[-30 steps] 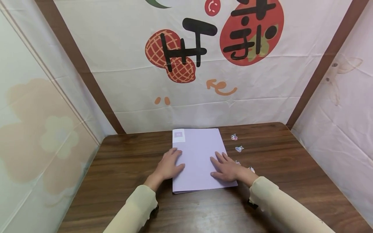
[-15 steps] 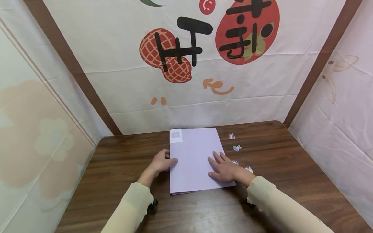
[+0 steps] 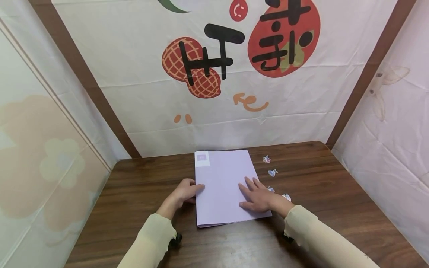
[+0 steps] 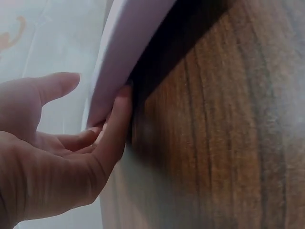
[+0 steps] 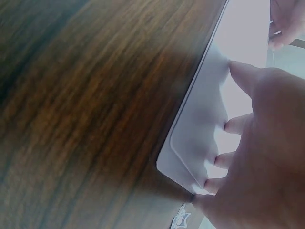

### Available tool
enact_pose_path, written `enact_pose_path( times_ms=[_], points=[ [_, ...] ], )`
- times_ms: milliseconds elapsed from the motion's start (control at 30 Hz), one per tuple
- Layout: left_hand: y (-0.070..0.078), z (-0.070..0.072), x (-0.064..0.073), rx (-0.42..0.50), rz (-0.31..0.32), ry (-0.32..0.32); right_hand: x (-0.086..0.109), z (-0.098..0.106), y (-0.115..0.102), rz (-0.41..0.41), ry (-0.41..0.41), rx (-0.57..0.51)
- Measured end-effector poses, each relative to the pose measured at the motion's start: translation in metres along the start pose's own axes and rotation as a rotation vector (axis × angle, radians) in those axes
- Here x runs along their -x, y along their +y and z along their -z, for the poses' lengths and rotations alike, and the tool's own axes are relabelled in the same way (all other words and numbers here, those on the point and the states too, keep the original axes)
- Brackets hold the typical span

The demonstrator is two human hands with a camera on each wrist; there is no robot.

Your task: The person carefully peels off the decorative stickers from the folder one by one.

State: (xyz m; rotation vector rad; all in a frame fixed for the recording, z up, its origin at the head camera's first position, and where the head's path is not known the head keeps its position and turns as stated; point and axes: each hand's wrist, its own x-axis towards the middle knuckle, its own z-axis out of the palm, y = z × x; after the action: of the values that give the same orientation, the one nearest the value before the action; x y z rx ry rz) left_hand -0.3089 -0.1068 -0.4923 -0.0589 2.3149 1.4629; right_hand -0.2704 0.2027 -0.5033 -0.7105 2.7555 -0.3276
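One folder (image 3: pixel 221 178) is gripped at its left edge by the left hand (image 3: pixel 183 191); by the left wrist view, fingertips (image 4: pixel 122 100) concealed in the head view are shown curled beneath. The right hand (image 3: pixel 259 199) is rested on top, fingers spread. Four stickers (image 3: pixel 273 173) are counted beside the right edge. The folder is pale lavender, closed, laid on the wood-grain table (image 3: pixel 335 193), with one white label (image 3: pixel 202 159).
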Motion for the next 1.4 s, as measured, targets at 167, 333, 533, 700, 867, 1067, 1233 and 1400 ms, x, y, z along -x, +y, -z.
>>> enact_pose_path(
  times_ms=[167, 333, 533, 700, 867, 1067, 1233, 1400],
  points=[
    [-0.005, -0.003, 0.003, 0.046, -0.029, 0.021, 0.002, -0.001, -0.001, 0.013, 0.001, -0.002],
    [-0.008, -0.003, 0.007, 0.093, -0.033, 0.024, 0.003, -0.001, 0.0, 0.04, 0.003, -0.013],
    [-0.007, 0.0, 0.015, 0.116, -0.037, -0.005, 0.004, 0.008, -0.002, 0.086, -0.016, -0.064],
    [-0.001, 0.0, 0.025, 0.164, -0.079, -0.029, 0.005, 0.028, -0.012, 0.133, -0.085, -0.187],
    [0.008, -0.003, 0.033, 0.208, -0.126, 0.005, 0.003, 0.042, -0.037, 0.215, -0.141, -0.29],
    [0.023, -0.006, 0.043, 0.31, -0.201, 0.077, 0.0, 0.045, -0.068, 0.229, -0.097, -0.468],
    [0.039, -0.006, 0.052, 0.359, -0.292, 0.091, 0.001, 0.052, -0.09, 0.257, -0.066, -0.584],
    [0.055, -0.01, 0.062, 0.39, -0.392, 0.058, 0.005, 0.066, -0.102, 0.301, -0.051, -0.668]
  ],
)
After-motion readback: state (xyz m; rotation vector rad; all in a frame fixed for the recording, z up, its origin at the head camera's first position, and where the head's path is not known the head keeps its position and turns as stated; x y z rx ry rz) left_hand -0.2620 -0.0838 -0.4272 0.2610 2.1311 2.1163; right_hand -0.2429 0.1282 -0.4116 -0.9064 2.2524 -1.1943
